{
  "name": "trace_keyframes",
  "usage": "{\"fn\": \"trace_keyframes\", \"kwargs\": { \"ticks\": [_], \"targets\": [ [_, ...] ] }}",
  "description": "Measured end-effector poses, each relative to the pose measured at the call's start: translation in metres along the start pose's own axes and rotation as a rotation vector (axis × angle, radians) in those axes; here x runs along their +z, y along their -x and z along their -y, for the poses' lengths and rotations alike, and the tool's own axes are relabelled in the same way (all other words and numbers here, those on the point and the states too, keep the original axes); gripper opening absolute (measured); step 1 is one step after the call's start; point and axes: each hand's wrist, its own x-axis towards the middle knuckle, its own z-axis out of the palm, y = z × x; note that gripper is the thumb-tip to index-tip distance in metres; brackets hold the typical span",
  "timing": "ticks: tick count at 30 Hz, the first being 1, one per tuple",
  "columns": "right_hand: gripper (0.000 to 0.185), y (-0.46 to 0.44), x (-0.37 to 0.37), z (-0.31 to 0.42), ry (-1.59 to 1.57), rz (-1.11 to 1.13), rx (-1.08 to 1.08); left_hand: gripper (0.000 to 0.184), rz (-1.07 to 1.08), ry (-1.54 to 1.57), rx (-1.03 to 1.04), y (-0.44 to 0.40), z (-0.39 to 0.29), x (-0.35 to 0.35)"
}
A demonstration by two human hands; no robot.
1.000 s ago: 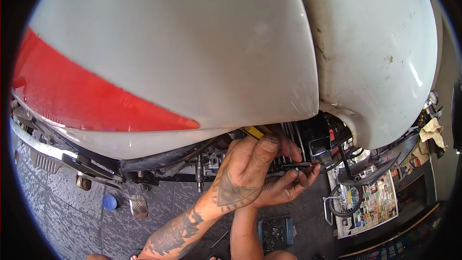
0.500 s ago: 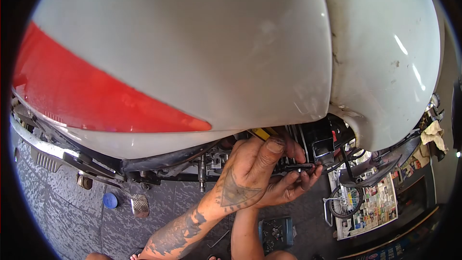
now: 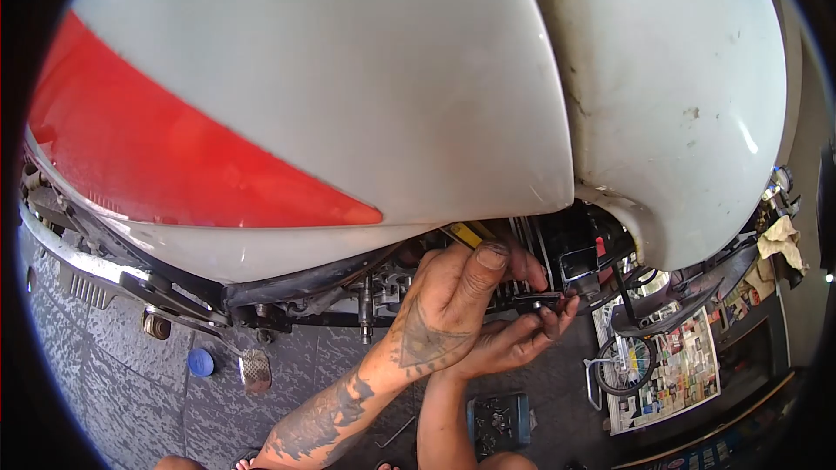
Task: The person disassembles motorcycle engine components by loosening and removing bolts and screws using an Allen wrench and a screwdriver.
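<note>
My left hand (image 3: 457, 287), on the tattooed arm, is closed at the underside of the white motorcycle body panel (image 3: 348, 104). A yellow and black tool (image 3: 466, 234) shows in its grip, mostly hidden by the thumb and the panel. Palm up and just below it, my right hand (image 3: 514, 339) has its curled fingertips against a small dark flat part (image 3: 533, 300) with a bolt head on it. Around the fingers are black parts and metal rods of the motorcycle; what lies behind the left hand is hidden.
A blue tray (image 3: 522, 418) of small metal parts lies on the floor below. At left are a blue lid (image 3: 200, 362), a foot pedal (image 3: 254, 370) and a chrome bar (image 3: 78, 252). A small spoked wheel (image 3: 627, 364) stands by newspaper-like sheets (image 3: 688, 383) at right.
The view has shifted, so the panels sit a little differently in the frame. Both hands stay at the same spot; my right fingertips have moved slightly on the dark part.
</note>
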Motion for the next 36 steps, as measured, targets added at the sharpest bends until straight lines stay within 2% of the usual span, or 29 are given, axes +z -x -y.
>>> {"fn": "trace_keyframes", "kwargs": {
  "ticks": [4, 7, 19, 21, 28, 30, 33, 36],
  "targets": [
    [0.022, 0.002, -0.012, 0.002, 0.085, 0.065, 0.055, 0.066, 0.014, 0.029, -0.019, 0.000, 0.002, -0.002],
    [0.024, 0.002, -0.009, 0.003, -0.004, 0.022, 0.115, 0.065, 0.023, 0.032, -0.024, 0.000, 0.001, -0.001],
    [0.024, 0.002, -0.026, -0.008, 0.132, 0.143, -0.006, 0.065, 0.025, 0.017, -0.039, 0.000, -0.002, -0.001],
    [0.030, 0.002, -0.027, -0.012, 0.113, 0.164, -0.072, 0.065, 0.024, 0.013, -0.045, 0.000, -0.002, -0.002],
    [0.039, 0.004, -0.029, -0.015, 0.115, 0.151, -0.061, 0.066, 0.020, 0.006, -0.038, -0.001, 0.001, -0.002],
    [0.052, 0.005, -0.031, -0.015, 0.076, 0.125, -0.085, 0.066, 0.016, 0.011, -0.041, 0.000, 0.002, -0.001],
    [0.060, 0.003, -0.033, -0.016, 0.138, 0.134, -0.073, 0.066, 0.013, 0.039, -0.036, 0.000, -0.001, -0.001],
    [0.052, 0.000, -0.034, -0.011, 0.057, 0.142, -0.084, 0.066, 0.012, 0.026, -0.036, -0.001, 0.000, -0.001]
  ]
}}
